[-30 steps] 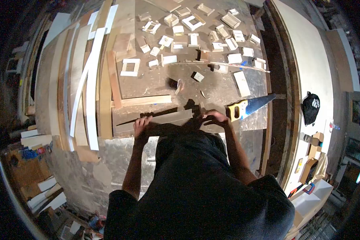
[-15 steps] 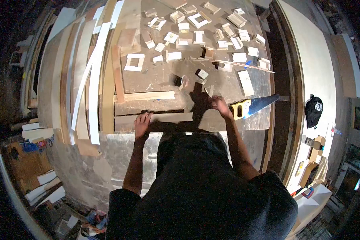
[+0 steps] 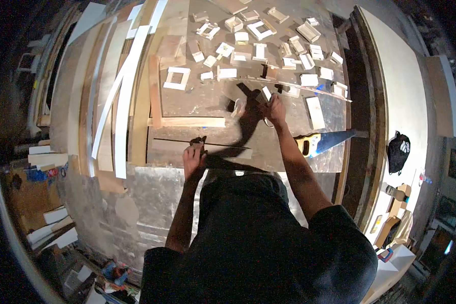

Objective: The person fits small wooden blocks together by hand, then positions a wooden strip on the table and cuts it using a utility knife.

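My left hand (image 3: pixel 194 159) rests at the near edge of the bench, fingers curled over a flat wooden strip (image 3: pixel 225 150). The strip lies roughly parallel to the bench edge, partly in shadow. Farther out, my right hand (image 3: pixel 275 109) is closed around the near end of a small pale wooden block (image 3: pixel 266 93); the fingertips are partly hidden. A handsaw (image 3: pixel 327 142) with a yellow and black handle lies right of my right forearm. Beyond the strip lies a longer pale wooden batten (image 3: pixel 195 121).
Several small wooden box-like pieces and frames (image 3: pixel 177 78) are spread over the far bench. A thin long strip (image 3: pixel 309 87) crosses behind my right hand. Long boards (image 3: pixel 129 101) are stacked at left. At right, a black bag (image 3: pixel 399 147) lies on a pale surface.
My right hand has moved away from the near edge, forward to the small block, which now looks tilted. My left hand stays at the strip, slightly farther right. The view has turned a little.
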A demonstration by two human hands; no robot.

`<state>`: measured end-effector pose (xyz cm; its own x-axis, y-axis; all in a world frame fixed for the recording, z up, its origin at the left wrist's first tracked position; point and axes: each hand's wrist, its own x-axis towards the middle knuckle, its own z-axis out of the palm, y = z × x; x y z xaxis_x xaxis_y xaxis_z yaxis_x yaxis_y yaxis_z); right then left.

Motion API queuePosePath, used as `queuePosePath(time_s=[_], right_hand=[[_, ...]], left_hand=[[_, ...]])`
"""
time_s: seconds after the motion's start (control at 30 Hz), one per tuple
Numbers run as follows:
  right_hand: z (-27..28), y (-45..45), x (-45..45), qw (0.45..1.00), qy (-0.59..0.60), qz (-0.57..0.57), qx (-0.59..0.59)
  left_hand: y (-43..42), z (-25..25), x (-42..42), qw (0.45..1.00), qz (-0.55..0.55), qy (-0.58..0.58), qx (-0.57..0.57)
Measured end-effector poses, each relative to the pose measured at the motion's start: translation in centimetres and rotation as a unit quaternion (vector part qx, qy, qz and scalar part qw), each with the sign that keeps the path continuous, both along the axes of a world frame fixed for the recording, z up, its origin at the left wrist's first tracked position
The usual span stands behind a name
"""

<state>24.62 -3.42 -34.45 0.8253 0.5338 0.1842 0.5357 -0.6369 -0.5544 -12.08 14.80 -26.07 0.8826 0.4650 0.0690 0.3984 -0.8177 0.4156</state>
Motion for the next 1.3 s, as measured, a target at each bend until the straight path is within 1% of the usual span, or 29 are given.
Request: queuePosePath(time_s=[0.03,0.07,0.1,0.17,0.2,0.23,0.3,0.33,0.37,0.4,0.43,0.5,0.53,0.57,0.63,0.7,0.77,0.83,0.9,0.93,0.97,1.0,1.03,1.1,1.13,1.17,1.2,1.23,1.3], right_hand=[[-0.1,0.4,0.2,0.999,-0.005,0.020,-0.025],[-0.1,0.5,0.3,1.000,0.018,0.002,-0.022],[-0.1,0.7,0.3,1.000,0.017,0.006,-0.021],[-0.2,0.2,0.5,0.996,0.061,-0.058,-0.034],[1.3,-0.4,0.4,0.995,0.076,-0.052,0.045],[3.4,-0.7,-0.1,0.985,0.135,-0.092,0.064],[4.0,-1.6,-0.1,0.976,0.096,-0.086,0.173],[4.4,-2.3,-0.3,0.977,0.096,-0.087,0.169],[4.9,-3.2,-0.6,0.980,0.107,-0.126,0.107],[5.6,-4.0,-1.1,0.978,0.118,-0.165,0.044],[5.8,-5.0,-1.6,0.978,0.117,-0.169,0.041],[6.1,-6.7,-2.6,0.969,0.202,-0.120,0.074],[7.0,-6.7,-3.4,0.945,0.275,-0.069,0.166],[8.0,-7.0,-4.1,0.945,0.274,-0.071,0.164],[15.3,-5.8,-6.6,0.893,0.392,0.001,0.222],[20.1,-4.7,-8.7,0.884,0.404,0.019,0.232],[23.4,-3.8,-9.9,0.875,0.416,0.039,0.245],[25.7,-3.1,-10.4,0.874,0.417,0.096,0.229],[28.0,-2.7,-10.5,0.880,0.415,0.095,0.212],[29.5,-2.5,-10.6,0.897,0.375,0.080,0.220],[30.2,-2.5,-10.8,0.912,0.334,0.066,0.228],[30.2,-3.3,-10.3,0.916,0.339,0.065,0.207],[30.1,-4.2,-9.7,0.919,0.342,0.066,0.186],[30.2,-4.5,-9.2,0.856,0.453,0.043,0.247],[32.1,-3.6,-9.7,0.869,0.436,0.018,0.233],[33.2,-3.2,-9.7,0.869,0.437,0.018,0.232],[34.1,-2.9,-9.7,0.892,0.406,0.040,0.195],[34.4,-2.7,-9.8,0.912,0.374,0.062,0.158],[33.8,-2.5,-9.8,0.917,0.346,0.094,0.172]], left_hand=[[-0.2,0.6,0.2,1.000,0.014,-0.003,-0.015],[-0.3,1.3,0.3,0.999,0.011,-0.048,-0.022],[-0.5,1.8,0.4,0.998,0.015,-0.048,-0.021],[-0.9,2.9,0.5,0.994,0.059,-0.086,-0.043],[-0.7,2.7,0.6,0.990,0.059,-0.128,-0.028],[-0.6,2.9,0.9,0.989,0.061,-0.128,-0.030],[-0.4,3.4,1.3,0.976,0.086,-0.132,-0.151],[-0.4,3.6,1.9,0.972,0.089,-0.172,-0.132],[-0.4,3.8,2.4,0.972,0.088,-0.172,-0.135],[-0.3,4.1,2.9,0.964,0.081,-0.191,-0.168],[-0.5,4.0,3.3,0.954,0.074,-0.208,-0.202],[-0.8,3.9,4.5,0.950,0.086,-0.186,-0.235],[-1.0,4.3,5.1,0.942,0.047,-0.153,-0.295],[-1.2,4.6,5.7,0.928,0.008,-0.118,-0.353],[-2.8,7.3,8.5,0.847,-0.019,-0.174,-0.502],[-3.6,12.5,10.9,0.819,-0.035,-0.134,-0.557],[-4.4,14.6,13.0,0.735,-0.018,-0.168,-0.657],[-4.3,15.1,14.5,0.734,-0.038,-0.179,-0.654],[-4.3,15.7,15.1,0.732,-0.057,-0.192,-0.651],[-4.3,16.1,15.1,0.723,-0.048,-0.212,-0.656],[-4.1,16.6,15.1,0.714,-0.038,-0.233,-0.660],[-4.0,17.9,15.2,0.703,-0.001,-0.218,-0.677],[-3.8,18.8,15.2,0.703,-0.001,-0.218,-0.676],[-3.5,20.1,15.1,0.706,-0.008,-0.245,-0.665],[-3.3,20.4,15.1,0.691,-0.008,-0.240,-0.682],[-3.3,20.5,15.1,0.690,-0.007,-0.241,-0.682],[-3.3,20.6,14.9,0.689,-0.024,-0.242,-0.682],[-3.3,20.7,14.8,0.689,-0.040,-0.244,-0.682],[-3.3,21.0,14.5,0.689,-0.021,-0.231,-0.686]])
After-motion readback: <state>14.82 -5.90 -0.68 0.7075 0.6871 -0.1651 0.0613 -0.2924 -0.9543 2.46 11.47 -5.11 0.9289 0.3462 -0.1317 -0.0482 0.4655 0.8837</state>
